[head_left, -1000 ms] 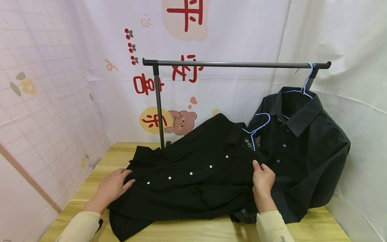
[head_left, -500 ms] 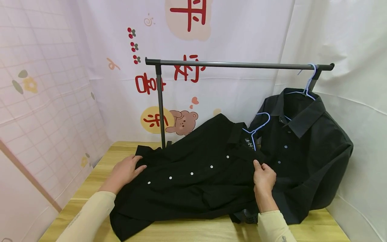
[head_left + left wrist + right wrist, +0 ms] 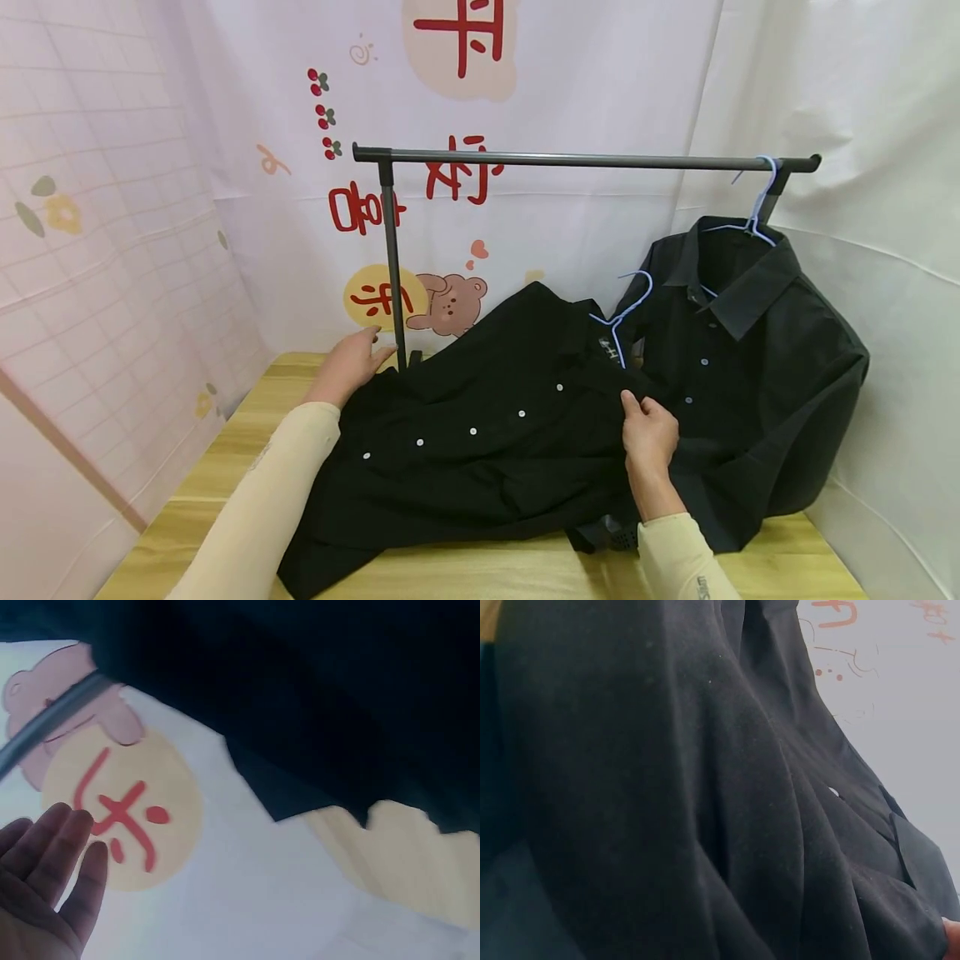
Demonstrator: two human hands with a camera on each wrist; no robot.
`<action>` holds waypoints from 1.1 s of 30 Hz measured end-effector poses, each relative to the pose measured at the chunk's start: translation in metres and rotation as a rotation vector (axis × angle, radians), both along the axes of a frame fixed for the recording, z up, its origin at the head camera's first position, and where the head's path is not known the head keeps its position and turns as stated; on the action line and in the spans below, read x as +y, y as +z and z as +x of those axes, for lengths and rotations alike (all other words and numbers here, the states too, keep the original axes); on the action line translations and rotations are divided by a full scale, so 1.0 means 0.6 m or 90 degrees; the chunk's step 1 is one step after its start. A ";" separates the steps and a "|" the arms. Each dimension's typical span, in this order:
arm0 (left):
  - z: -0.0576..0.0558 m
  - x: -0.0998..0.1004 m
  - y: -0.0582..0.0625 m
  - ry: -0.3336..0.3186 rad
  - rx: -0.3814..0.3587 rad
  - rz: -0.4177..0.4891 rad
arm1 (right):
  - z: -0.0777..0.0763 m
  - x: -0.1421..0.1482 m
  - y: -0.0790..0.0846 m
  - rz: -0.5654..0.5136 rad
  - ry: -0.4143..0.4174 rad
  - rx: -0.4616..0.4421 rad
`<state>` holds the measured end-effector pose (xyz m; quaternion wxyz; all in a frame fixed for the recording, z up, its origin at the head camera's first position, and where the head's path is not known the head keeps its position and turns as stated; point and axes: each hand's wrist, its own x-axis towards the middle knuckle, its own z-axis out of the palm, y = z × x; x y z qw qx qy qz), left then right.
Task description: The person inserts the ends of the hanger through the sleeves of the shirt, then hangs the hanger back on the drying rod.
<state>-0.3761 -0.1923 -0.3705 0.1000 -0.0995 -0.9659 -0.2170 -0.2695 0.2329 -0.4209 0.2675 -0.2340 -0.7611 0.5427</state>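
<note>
A black shirt (image 3: pixel 465 483) with white buttons lies slanted over the wooden table, its collar end raised at the right. From that collar sticks the hook of a light blue hanger (image 3: pixel 633 307). My right hand (image 3: pixel 649 435) pinches the shirt near the shoulder, thumb on top; in the right wrist view only a fingertip (image 3: pixel 952 936) shows at the edge, beside the draped cloth. My left hand (image 3: pixel 348 367) is raised beyond the shirt's hem, by the left post of the clothes rack (image 3: pixel 393 275). Seen from the left wrist, its fingers (image 3: pixel 90 881) are extended and hold nothing.
A second dark shirt (image 3: pixel 780 400) hangs on another blue hanger (image 3: pixel 763 196) at the right end of the rack's bar (image 3: pixel 562 159). Behind stands a printed white curtain (image 3: pixel 600 75). The wooden tabletop (image 3: pixel 480 575) shows along the front.
My left hand has moved from the shirt's hem up and away, toward the rack's left post. The right hand keeps its hold, and the collar and hanger have shifted slightly left.
</note>
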 end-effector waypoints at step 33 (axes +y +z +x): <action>-0.038 0.050 0.058 0.038 0.011 0.051 | -0.053 -0.044 0.281 0.430 0.049 0.269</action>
